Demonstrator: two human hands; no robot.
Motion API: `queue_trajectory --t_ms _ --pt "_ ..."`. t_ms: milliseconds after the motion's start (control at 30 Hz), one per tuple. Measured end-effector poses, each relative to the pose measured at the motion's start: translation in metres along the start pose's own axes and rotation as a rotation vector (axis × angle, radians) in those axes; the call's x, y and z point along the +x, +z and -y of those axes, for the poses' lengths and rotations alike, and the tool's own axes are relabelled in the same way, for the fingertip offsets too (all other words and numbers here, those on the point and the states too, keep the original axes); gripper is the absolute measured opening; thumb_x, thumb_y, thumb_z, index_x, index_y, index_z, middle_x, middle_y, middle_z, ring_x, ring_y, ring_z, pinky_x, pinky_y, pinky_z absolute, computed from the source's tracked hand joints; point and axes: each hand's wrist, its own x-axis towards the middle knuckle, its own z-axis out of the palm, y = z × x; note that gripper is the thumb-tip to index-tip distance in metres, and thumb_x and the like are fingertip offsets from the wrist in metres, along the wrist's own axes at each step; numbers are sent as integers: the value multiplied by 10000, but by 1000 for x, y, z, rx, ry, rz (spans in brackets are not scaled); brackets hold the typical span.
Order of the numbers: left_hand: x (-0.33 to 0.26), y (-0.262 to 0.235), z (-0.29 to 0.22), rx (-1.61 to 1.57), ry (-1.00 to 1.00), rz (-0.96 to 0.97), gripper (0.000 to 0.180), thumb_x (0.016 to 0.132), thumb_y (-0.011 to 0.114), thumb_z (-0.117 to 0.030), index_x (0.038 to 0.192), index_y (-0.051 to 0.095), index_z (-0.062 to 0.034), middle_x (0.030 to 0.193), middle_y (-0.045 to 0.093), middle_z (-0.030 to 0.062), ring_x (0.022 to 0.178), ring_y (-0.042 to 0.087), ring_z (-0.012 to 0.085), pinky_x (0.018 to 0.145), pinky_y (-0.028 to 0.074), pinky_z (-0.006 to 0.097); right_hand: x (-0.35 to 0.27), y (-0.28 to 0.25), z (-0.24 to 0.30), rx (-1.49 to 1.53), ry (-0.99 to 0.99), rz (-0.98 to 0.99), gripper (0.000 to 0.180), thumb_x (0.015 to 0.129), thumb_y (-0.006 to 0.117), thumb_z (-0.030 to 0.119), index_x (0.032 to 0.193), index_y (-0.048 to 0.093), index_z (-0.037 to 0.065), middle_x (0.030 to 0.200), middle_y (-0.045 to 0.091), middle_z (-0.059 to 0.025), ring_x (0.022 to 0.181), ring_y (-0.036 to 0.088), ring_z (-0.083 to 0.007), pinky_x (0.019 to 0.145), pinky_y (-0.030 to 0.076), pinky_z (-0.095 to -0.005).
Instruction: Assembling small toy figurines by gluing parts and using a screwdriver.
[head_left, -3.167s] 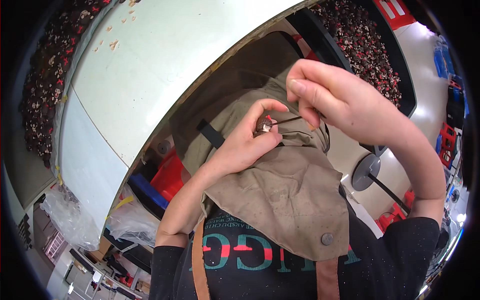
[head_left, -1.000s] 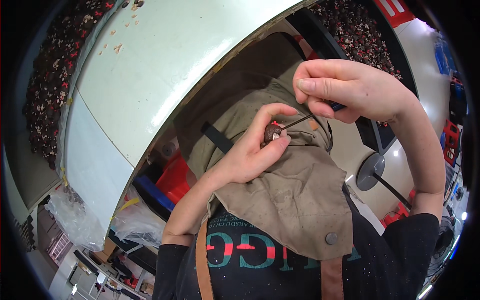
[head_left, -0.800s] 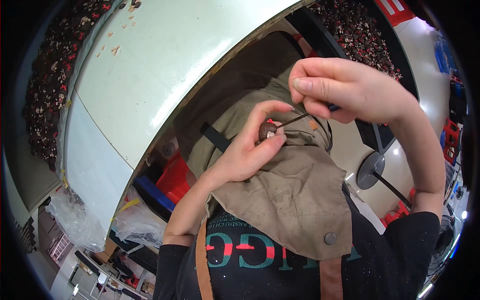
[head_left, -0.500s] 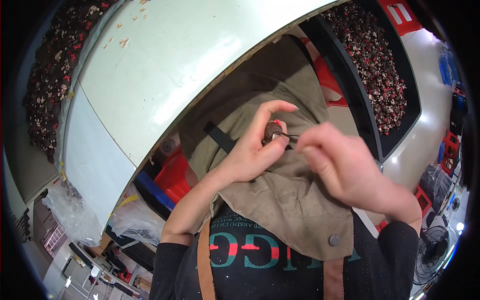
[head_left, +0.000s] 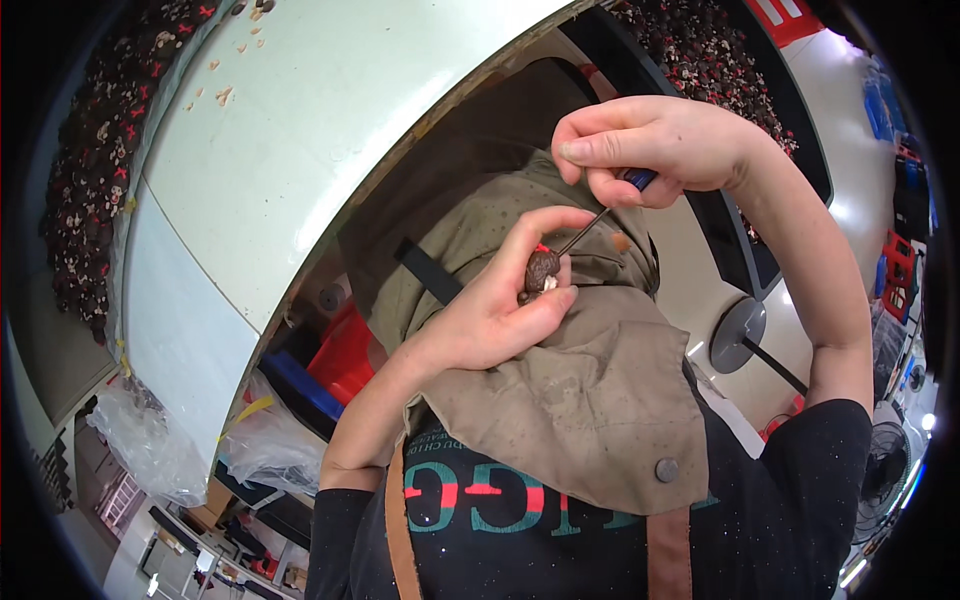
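Observation:
My left hand [head_left: 500, 300] pinches a small dark brown nut [head_left: 542, 270] with a red mark and a pale opening, held over my khaki apron [head_left: 590, 400]. My right hand [head_left: 655, 145] is raised above it and grips a thin metal pick with a blue handle [head_left: 640, 180]. The pick's shaft slants down to the nut, its tip at the nut's top. Both hands are closed on what they hold.
A pale green table [head_left: 300, 150] curves across the upper left, with a few shell crumbs near its far edge. Heaps of dark nuts lie at the far left [head_left: 90, 180] and in a black tray [head_left: 720, 60] at upper right. Red and blue crates [head_left: 330, 370] sit under the table.
My right hand had dropped low to the right of the nut half a second ago; it has now risen back above it with the pick. The left hand stays put with the nut.

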Motion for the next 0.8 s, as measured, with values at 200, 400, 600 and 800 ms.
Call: queue_trajectory --t_ms 200,400,600,800 --pt "5 -12 1 -3 -15 96 548 874 477 -37 1378 264 -65 858 444 -15 715 415 32 667 362 188 -12 12 10 -164 -187 -107 224 955 463 265 929 517 49 590 511 13 476 409 -15 390 235 -174" --pt "8 -17 17 -30 -30 -170 509 915 509 -121 1362 271 -64 914 488 6 683 447 37 591 388 190 -26 70 17 -768 -591 -353 160 816 636 82 931 530 46 724 618 -105 611 617 -245 540 463 -314" --pt "1 -22 8 58 5 -271 384 897 584 -178 1237 459 -52 949 505 7 841 478 47 718 412 200 -24 84 7 -862 -694 -390 161 796 648 53 922 548 45 727 589 -101 642 621 -258 557 475 -327" --pt "-8 -24 -6 -15 -49 36 469 883 593 -186 1297 423 -47 981 513 -6 869 477 62 775 410 211 -17 50 29 -308 -443 -185 93 933 476 127 939 468 34 599 528 6 537 499 -47 477 352 -195"
